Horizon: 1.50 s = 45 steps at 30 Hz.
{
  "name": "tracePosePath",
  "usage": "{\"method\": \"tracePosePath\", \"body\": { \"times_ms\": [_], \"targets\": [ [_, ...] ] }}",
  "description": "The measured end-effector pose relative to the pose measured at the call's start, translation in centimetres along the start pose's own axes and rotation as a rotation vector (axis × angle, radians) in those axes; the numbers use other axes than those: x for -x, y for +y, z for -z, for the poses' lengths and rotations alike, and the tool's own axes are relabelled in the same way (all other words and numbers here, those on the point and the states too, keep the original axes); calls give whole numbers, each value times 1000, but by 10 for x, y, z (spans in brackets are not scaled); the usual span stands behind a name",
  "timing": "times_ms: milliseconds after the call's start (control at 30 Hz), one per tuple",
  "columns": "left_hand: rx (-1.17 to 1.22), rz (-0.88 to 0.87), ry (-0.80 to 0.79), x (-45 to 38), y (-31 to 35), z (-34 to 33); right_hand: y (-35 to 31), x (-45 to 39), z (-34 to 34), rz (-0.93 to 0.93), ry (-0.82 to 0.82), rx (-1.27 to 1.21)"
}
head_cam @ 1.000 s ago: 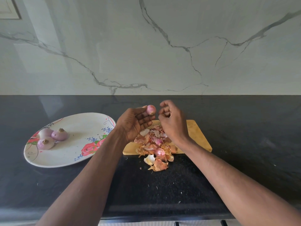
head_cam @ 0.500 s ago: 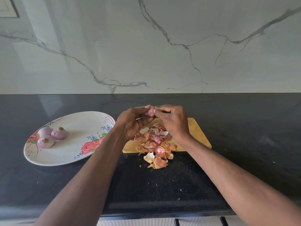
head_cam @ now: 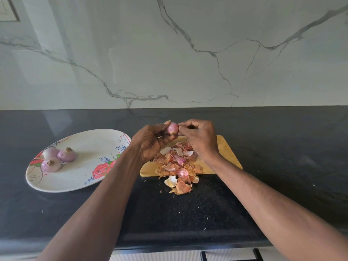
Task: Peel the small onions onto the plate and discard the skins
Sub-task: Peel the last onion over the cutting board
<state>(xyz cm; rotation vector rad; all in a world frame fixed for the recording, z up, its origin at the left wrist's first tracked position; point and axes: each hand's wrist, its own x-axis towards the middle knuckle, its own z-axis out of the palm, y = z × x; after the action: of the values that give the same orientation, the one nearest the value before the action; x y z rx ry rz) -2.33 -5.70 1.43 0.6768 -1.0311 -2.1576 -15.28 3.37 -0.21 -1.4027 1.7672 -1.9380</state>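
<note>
My left hand (head_cam: 150,142) holds a small pink onion (head_cam: 172,128) between thumb and fingers, raised above the wooden cutting board (head_cam: 226,153). My right hand (head_cam: 199,138) pinches at the onion's right side with thumb and fingertips. Under both hands lies a heap of onion skins (head_cam: 177,164), spilling over the board's front edge onto the black counter. Three peeled onions (head_cam: 56,157) rest together on the left part of the white flowered plate (head_cam: 90,147).
The black stone counter (head_cam: 282,157) stretches left and right, with small skin flakes near its front edge. A marble wall (head_cam: 169,53) rises behind it. The plate lies just left of my left forearm.
My right hand, apart from the onion a second ago, closed in and now pinches at its side. My left hand kept its hold and turned the onion a little.
</note>
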Motion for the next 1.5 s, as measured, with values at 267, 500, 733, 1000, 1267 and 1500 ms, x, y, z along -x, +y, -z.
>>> {"method": "tracePosePath", "body": {
  "times_ms": [267, 500, 733, 1000, 1267, 1500],
  "targets": [
    [-54, -23, -7, -3, -1, 0, -1, 1, -1, 16, -2, 52],
    [-43, -27, -25, -2, -2, -1, 0, 0, 1, 1, 23, 53],
    [5, -38, -57, 0, 0, -1, -3, 1, 1, 9, 7, 40],
    [9, -54, -108, -1, -1, 1, 0, -2, 2, 57, 34, 83],
    [81, -70, -165, -6, 0, 3, 2, -4, -3, 55, 75, 115],
    [33, -78, -226, -5, -2, 2, 4, -3, -6, 124, 86, 214]
  ]
}}
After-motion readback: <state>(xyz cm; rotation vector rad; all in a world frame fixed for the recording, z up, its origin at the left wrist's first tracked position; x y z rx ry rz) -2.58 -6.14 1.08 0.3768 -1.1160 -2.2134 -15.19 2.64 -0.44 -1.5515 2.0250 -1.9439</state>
